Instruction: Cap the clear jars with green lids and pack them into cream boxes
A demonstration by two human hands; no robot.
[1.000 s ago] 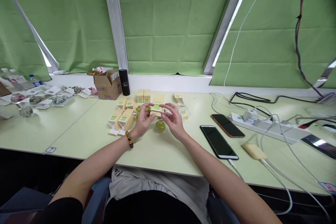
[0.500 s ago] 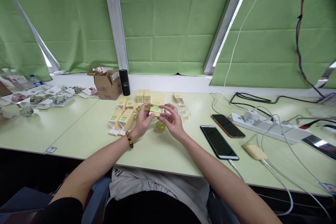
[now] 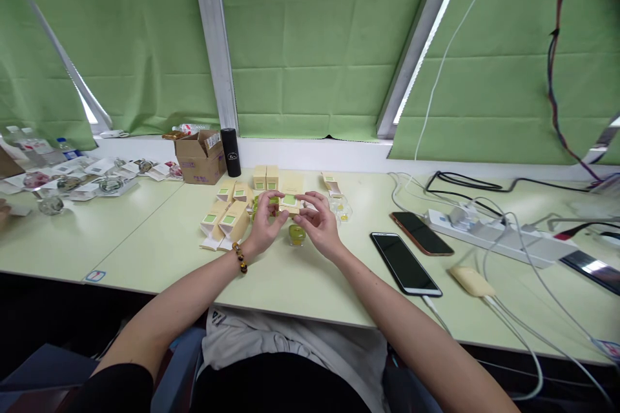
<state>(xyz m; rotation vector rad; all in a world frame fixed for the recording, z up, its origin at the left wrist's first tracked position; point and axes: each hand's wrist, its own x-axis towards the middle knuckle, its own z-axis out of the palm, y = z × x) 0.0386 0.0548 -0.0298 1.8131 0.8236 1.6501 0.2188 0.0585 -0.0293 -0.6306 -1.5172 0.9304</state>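
Between both hands, above the table, I hold a small pale yellow carton [image 3: 289, 204] with a green square on it. My left hand [image 3: 264, 224], with a beaded bracelet at the wrist, grips its left side. My right hand [image 3: 320, 224] has its fingers and thumb on the right side. Just below the carton stands a small bottle of yellow-green liquid [image 3: 297, 234]. Several cartons of the same kind [image 3: 235, 221] are grouped left of my hands, some with flaps open. Green bottles [image 3: 256, 206] are partly hidden behind my left hand. Clear rounded pieces [image 3: 341, 208] lie beyond my right hand.
A cardboard box [image 3: 199, 158] and a black cylinder [image 3: 230, 152] stand at the back. Two phones [image 3: 405, 263], a power strip [image 3: 498, 239] and loose cables lie on the right. Glass items on white cards [image 3: 110, 186] cover the far left, where another person's hand [image 3: 4, 210] shows.
The carton has tilted slightly, so more of its front shows. My fingers have shifted a little around it. At the far left, the other person's hand has moved slightly.
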